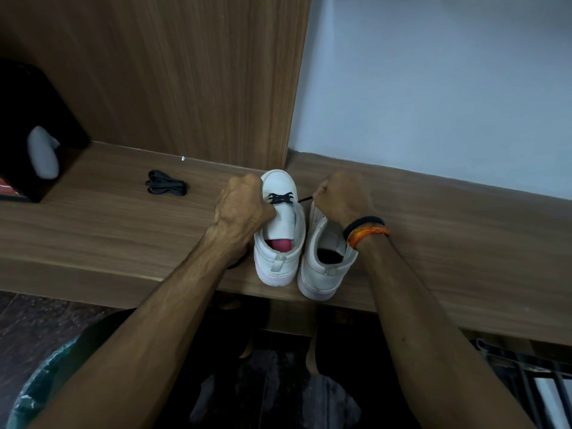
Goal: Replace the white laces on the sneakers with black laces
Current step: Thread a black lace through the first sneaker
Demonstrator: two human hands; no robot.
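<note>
A wood-grain table (123,230) runs the width of the scene, its far edge meeting a matching wooden panel on the left and a pale wall on the right. Two white sneakers stand side by side on it near the front edge, toes toward the wall: the left sneaker (280,243), with a black lace (280,198) threaded through its lowest eyelets, and the right sneaker (325,261), its heel slightly overhanging the edge. A coiled bundle of black laces (166,183) lies well to the left of the pair. At the far left sits a black box (28,119) with a grey object at its front.
</note>
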